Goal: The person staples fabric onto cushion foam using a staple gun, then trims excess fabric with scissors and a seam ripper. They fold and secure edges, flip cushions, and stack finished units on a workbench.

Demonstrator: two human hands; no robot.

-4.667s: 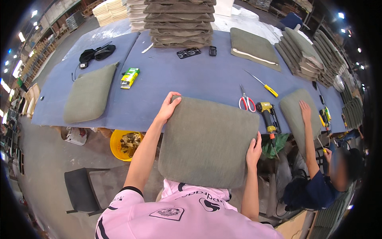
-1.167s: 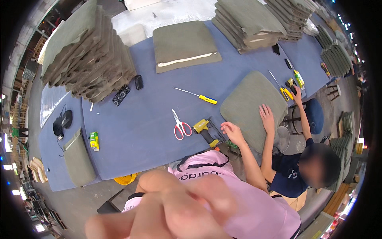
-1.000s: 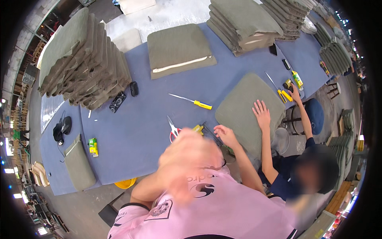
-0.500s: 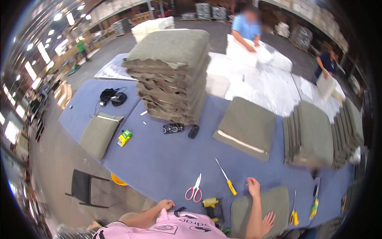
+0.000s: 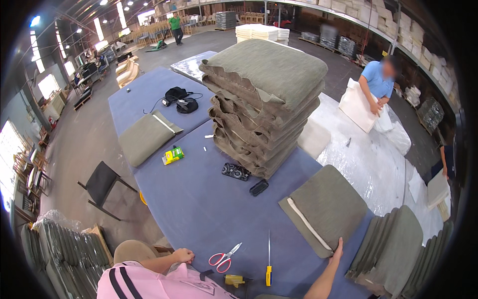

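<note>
My right hand (image 5: 336,250) is at the near corner of a grey-green cushion (image 5: 331,207), its fingers along the edge and seemingly closed on it. A pale strip (image 5: 308,223) runs along that cushion's left side. My left hand (image 5: 184,255) rests loosely curled at the table's near edge, with nothing visible in it. Between my hands lie red-handled scissors (image 5: 225,257), a yellow-handled screwdriver (image 5: 269,271) and a yellow tool (image 5: 234,280), partly cut off by my shirt.
A tall stack of grey-green cushions (image 5: 269,84) stands mid-table. Before it lie a patterned phone (image 5: 235,171) and a black case (image 5: 259,188); a green-yellow box (image 5: 173,155) is further left. Upright cushions (image 5: 398,239) fill the right. Two co-workers handle white foam pads beyond.
My view has swung to the right. My right hand has gone from above a near cushion to the corner of the one with the strip. My left hand stays by the edge.
</note>
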